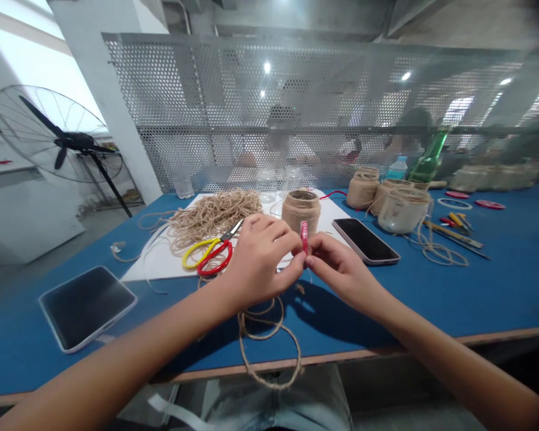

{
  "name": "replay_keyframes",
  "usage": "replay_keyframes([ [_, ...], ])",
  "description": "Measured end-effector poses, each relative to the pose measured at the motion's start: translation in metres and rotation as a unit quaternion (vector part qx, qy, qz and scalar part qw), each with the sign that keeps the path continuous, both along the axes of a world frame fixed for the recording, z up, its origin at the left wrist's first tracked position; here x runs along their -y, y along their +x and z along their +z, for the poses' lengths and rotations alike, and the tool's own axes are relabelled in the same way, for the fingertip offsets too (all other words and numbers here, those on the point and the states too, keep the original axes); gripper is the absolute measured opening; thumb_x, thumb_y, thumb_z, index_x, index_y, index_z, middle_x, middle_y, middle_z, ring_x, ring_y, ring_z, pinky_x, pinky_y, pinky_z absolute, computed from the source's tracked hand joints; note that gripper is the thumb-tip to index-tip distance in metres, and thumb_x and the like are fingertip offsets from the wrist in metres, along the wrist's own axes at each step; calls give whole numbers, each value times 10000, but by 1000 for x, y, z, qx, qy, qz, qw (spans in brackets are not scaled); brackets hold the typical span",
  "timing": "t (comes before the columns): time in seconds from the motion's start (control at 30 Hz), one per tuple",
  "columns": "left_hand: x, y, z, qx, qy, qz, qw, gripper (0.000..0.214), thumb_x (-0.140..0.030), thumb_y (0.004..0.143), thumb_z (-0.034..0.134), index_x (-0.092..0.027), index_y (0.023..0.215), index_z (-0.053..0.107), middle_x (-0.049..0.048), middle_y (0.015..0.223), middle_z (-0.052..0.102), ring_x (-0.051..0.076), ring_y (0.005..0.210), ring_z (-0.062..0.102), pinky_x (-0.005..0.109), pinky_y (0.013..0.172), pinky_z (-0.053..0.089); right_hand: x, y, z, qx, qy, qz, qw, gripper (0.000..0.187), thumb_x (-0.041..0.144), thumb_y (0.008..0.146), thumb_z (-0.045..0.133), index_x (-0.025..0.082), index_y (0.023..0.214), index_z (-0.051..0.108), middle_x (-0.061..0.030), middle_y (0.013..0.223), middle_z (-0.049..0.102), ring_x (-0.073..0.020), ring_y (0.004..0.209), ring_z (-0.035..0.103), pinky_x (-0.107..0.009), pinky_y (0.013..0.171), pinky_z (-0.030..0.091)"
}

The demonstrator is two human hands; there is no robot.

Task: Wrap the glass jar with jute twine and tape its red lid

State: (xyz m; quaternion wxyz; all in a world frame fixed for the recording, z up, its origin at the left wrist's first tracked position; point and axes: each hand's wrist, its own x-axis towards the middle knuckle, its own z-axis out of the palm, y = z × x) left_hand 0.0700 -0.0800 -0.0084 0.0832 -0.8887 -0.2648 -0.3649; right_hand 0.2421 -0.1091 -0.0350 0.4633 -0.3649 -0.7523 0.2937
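My left hand (267, 254) and my right hand (341, 263) meet above the table's front part, both with fingers pinched together. Between them stands a narrow red tape roll (304, 235), seen edge-on. The fingertips of both hands close on its lower part, and a thin pale strip hangs just below. Right behind is a jar wrapped in jute twine (300, 212), upright on white paper. Scissors (213, 251) with one yellow and one red handle lie left of my left hand. Below my hands, a loop of twine (269, 335) droops over the table edge.
A heap of twine (220, 218) covers part of the paper. A tablet (87, 308) lies left and a phone (366, 239) right. Wrapped jars (363, 188), a glass jar (402, 212) and a green bottle (431, 155) stand back right. A perforated screen (233, 108) borders the table.
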Motion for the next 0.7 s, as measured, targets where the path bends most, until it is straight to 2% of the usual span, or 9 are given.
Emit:
replay_keyframes([
  [0.17,-3,-2,5,28,-163,-48,985,121,-221,800,511,-172,692,531,-19,743,591,128,768,496,280,753,373,-1,0,-1,43,24,-15,999,52,221,878,444,196,866,489,6,776,487,-123,710,461,-251,662,387],
  [0.23,-4,-3,7,38,-189,-61,979,117,-189,811,487,-173,715,552,-23,746,595,117,759,502,262,734,379,-2,0,-1,45,26,-26,998,49,220,877,444,196,863,485,8,768,481,-123,704,458,-249,650,386],
  [0.3,-5,-3,7,36,-170,-45,984,115,-180,810,482,-175,730,564,-19,749,593,123,775,500,271,742,372,-2,-1,-1,45,28,-33,998,48,217,877,442,195,862,482,8,768,480,-123,706,458,-249,652,387],
  [0.43,-4,-2,1,0,-81,5,997,94,-229,788,516,-173,726,559,-6,755,589,155,813,482,329,796,340,-1,-2,1,74,48,-56,995,48,199,875,442,190,847,479,13,756,485,-114,689,458,-241,646,381],
  [0.7,-3,-1,-7,-42,26,65,997,163,-268,808,472,-173,725,575,15,774,598,187,877,478,394,890,307,1,-6,-2,147,113,-112,976,58,148,855,446,178,816,477,-8,757,530,-126,697,500,-245,645,387],
])
